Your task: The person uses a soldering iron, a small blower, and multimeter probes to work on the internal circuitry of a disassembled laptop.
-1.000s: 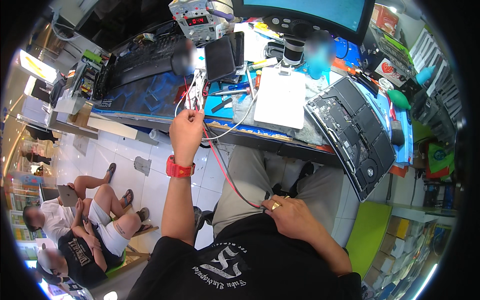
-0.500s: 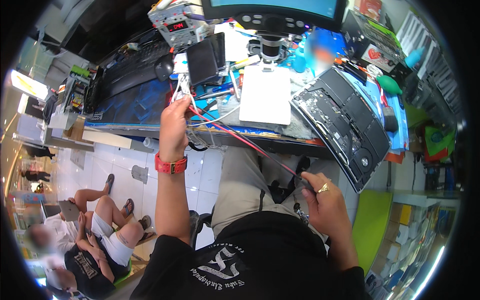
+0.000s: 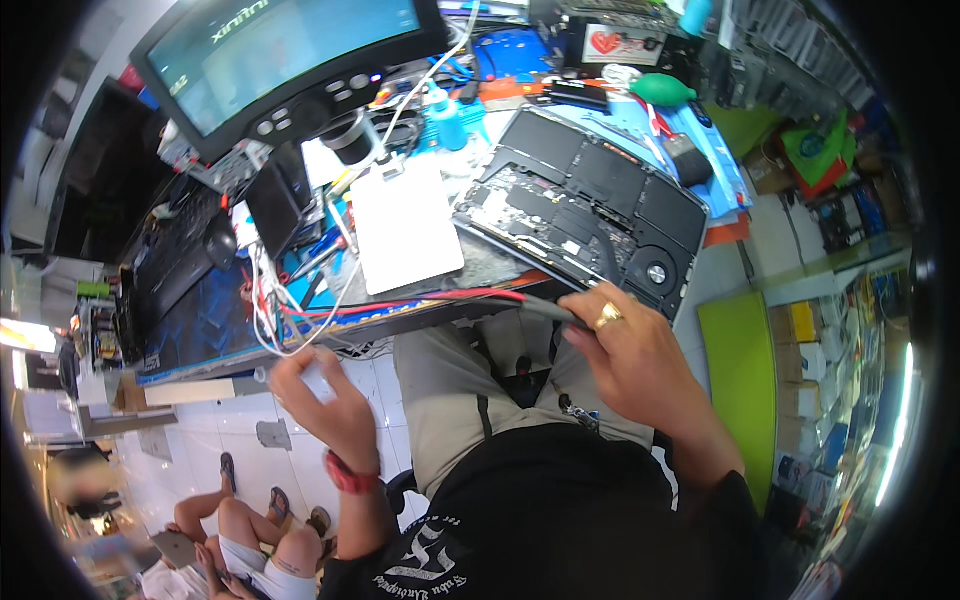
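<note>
Cluttered with tools and parts, the repair desk (image 3: 420, 315) fills the upper half of the view, with a white tiled floor (image 3: 240, 440) below its front edge. At the back stands a dark flat monitor with a teal screen (image 3: 285, 45), and beneath it sits a black cylindrical microscope lens (image 3: 350, 135). A plain white rectangular pad (image 3: 405, 225) lies near the middle of the desk, just beside an opened dark grey laptop base (image 3: 590, 205) with its boards and round fan showing. A blue mat (image 3: 200, 320) covers the desk's left part, and a black keyboard (image 3: 170, 255) lies on it.

The left hand (image 3: 320, 395) hangs just below the desk's front edge, fingers curled shut around the ends of thin red and white wires (image 3: 290, 315) that come down over the edge. A red wristband (image 3: 350, 475) sits on that wrist. The right hand (image 3: 630, 350), with a gold ring (image 3: 608, 316) on one finger, is closed around a grey cable end joined to a long red lead (image 3: 450, 297). That lead runs leftward along the desk's front edge toward the bundle of wires at the left hand. Both hands are well apart, over the person's khaki trousers (image 3: 460, 400).

Another person's bare legs (image 3: 260, 530) show on the floor at lower left.
</note>
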A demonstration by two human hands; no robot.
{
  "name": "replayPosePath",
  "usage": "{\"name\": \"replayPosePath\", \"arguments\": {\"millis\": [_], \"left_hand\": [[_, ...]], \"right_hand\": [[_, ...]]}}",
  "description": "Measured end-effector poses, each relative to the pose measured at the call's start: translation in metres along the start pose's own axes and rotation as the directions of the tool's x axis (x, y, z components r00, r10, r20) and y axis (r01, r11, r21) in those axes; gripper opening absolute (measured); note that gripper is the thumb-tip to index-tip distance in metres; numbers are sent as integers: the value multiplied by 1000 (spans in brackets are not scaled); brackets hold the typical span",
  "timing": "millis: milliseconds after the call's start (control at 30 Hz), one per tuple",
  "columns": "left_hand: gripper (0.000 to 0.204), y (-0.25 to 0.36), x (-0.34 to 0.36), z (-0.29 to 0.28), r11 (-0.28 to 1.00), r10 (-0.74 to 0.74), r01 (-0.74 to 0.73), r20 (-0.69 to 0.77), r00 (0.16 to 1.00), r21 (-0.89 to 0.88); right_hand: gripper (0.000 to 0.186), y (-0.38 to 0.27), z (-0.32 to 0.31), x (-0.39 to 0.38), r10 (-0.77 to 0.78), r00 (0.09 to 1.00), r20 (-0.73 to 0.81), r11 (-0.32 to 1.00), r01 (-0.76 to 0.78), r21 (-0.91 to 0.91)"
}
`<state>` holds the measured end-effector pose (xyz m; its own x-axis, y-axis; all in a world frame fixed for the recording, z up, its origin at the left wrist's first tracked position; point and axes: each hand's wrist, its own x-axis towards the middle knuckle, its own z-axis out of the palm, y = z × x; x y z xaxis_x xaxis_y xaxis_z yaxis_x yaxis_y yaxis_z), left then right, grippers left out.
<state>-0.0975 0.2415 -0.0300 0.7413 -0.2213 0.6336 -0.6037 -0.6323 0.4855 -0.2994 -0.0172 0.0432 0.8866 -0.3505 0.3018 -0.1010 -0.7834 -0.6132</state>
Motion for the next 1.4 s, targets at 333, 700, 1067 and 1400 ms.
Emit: {"name": "replayPosePath", "arguments": {"millis": [333,700,1067,1400], "left_hand": [[42,106,-20,39,137,103,747,760,642,-650],[22,82,-6,63,254,125,645,686,717,-720],[25,72,20,43,-19,51,744,742,668,-668],[52,62,5,69,260,197,317,371,908,-912]], "right_hand": [[42,-7,56,28,-243,962,-122,955,259,144],[13,4,8,46,-144,987,-68,978,132,-160],[29,71,-7,128,-52,724,688,138,-677,723],[22,2,-36,115,-376,894,245,806,446,-390]]}}
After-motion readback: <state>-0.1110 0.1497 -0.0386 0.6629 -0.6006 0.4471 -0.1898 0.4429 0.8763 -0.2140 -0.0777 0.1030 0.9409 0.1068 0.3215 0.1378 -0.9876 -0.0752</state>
